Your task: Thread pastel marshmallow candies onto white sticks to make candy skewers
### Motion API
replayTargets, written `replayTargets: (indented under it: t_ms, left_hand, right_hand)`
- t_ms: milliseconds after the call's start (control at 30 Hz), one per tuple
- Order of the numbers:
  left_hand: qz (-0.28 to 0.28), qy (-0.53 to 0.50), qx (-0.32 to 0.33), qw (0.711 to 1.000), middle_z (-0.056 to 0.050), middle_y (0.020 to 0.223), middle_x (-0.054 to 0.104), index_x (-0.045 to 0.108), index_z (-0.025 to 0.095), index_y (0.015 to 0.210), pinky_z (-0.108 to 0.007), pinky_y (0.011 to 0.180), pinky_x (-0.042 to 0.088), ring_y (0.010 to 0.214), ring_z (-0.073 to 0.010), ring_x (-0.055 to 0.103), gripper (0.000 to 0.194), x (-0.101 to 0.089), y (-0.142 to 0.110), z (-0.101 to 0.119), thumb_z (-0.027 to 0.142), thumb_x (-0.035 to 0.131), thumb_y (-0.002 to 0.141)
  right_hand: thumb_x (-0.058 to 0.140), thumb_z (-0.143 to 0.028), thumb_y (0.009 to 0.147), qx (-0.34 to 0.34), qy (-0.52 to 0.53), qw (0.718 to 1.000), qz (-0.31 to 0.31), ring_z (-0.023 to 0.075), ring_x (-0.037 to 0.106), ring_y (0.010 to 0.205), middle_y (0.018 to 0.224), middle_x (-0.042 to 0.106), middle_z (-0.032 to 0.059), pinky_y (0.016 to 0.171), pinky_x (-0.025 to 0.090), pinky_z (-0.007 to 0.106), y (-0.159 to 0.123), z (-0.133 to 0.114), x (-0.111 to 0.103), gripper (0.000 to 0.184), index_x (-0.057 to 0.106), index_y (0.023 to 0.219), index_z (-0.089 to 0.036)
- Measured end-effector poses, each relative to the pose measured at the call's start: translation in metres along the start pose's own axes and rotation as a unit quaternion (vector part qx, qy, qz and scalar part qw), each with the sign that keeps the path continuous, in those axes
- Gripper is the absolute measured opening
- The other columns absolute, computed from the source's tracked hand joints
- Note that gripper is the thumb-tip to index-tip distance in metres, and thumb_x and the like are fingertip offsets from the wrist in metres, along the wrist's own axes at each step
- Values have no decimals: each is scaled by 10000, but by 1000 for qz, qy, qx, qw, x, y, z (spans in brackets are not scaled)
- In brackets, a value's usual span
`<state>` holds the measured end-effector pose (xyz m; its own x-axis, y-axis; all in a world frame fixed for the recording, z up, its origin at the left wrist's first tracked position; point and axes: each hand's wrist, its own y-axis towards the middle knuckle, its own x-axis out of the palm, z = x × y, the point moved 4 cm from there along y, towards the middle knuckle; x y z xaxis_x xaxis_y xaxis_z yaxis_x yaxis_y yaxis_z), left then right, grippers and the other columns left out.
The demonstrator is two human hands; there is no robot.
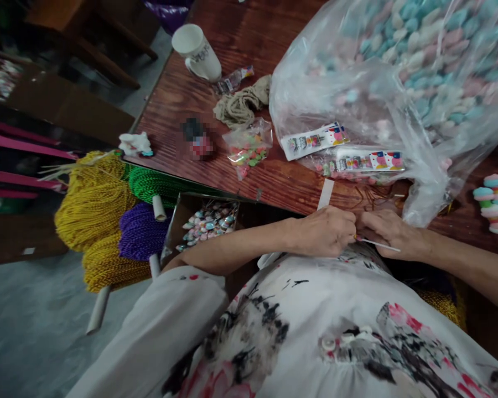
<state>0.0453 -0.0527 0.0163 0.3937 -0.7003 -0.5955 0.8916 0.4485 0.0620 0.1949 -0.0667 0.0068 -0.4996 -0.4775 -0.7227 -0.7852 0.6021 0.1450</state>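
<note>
My left hand (pixel 326 231) is closed at the table's front edge, its fingertips pinched around one end of a thin white stick (pixel 380 244). The stick points right, across the front of my right hand (pixel 392 235). That hand is closed too, its fingertips meeting those of the left; whatever lies between them is hidden. A white strip (pixel 326 193) sticks out behind my left knuckles, and I cannot tell whether it is held or lies on the wood. Beyond the hands are printed white labels (pixel 315 141) and a clear bag of small pink pieces (pixel 369 178).
A large clear bag (pixel 299 72) of pastel candies fills the back right. Left of it are a white mug (pixel 197 52), a cloth (pixel 244 102) and a candy packet (pixel 251 146). Cord bundles (pixel 95 193) and an open box (pixel 207 224) stand below left. Stacked candies (pixel 496 204) lie far right.
</note>
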Motion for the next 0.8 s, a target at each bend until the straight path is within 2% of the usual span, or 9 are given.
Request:
replayTargets:
  t_ms: [100,200,300,433,533,600,700,767,800]
  left_hand:
    - [48,184,100,977,-79,724,595,621,122,718,-279,649,470,693,-160,548,194,5,-9,6,122,481,853]
    - [88,249,148,953,-92,776,599,632,106,849,-294,652,478,726,-178,551,168,9,-14,3,107,464,861]
    - [128,208,128,961,-108,853,628,639,98,964,-289,704,497,786,-174,571,213,7,-13,-5,108,442,881]
    - [146,26,17,989,-91,851,646,677,113,959,-247,721,491,794,-139,596,229,2,-2,-16,177,463,910]
    - [116,-150,-128,973,-34,715,629,685,120,813,-207,637,463,654,-95,570,155,3,7,-27,202,562,859]
    - [86,-293,-237,922,11,599,583,651,116,750,-182,526,423,509,-62,506,118,7,10,-35,197,600,820]
    - [64,-450,-337,824,40,502,548,602,115,707,-163,410,367,383,-48,449,85,16,11,-44,157,606,781]
    - [62,-502,-363,783,24,489,567,594,114,692,-163,380,364,380,-71,499,64,20,12,-48,135,623,746]
    - [55,-521,-368,768,15,485,575,597,111,685,-163,369,362,385,-85,523,63,22,13,-49,134,637,728]
  right_hand:
    - [527,-286,880,176,217,960,9,87,415,554,628,463,-36,515,316,224,-2,13,13,199,448,721,-197]
    - [643,-450,810,313,470,825,1,45,247,430,544,334,-95,385,232,191,-7,15,33,350,410,705,-211]
    - [760,-493,695,346,626,698,36,22,154,404,520,295,-122,316,159,164,-10,12,45,434,430,725,-212]
    - [805,-417,662,361,656,648,142,26,216,414,512,342,-106,318,165,144,-14,14,49,402,474,721,-196]
    - [783,-419,692,361,638,650,202,23,213,400,507,360,-103,329,168,152,-15,11,54,366,499,730,-191]
    - [733,-427,751,351,599,676,247,29,232,390,513,379,-96,337,201,167,-18,8,59,329,502,733,-195]
    - [623,-357,862,322,422,785,319,62,375,436,581,470,-57,401,326,206,-30,8,53,201,533,779,-198]
    - [624,-250,857,255,198,874,363,115,551,621,757,591,10,538,454,258,-40,5,34,62,597,880,-199]
    - [647,-195,829,204,77,902,373,150,603,765,891,628,49,634,496,292,-44,2,22,132,625,959,-205]
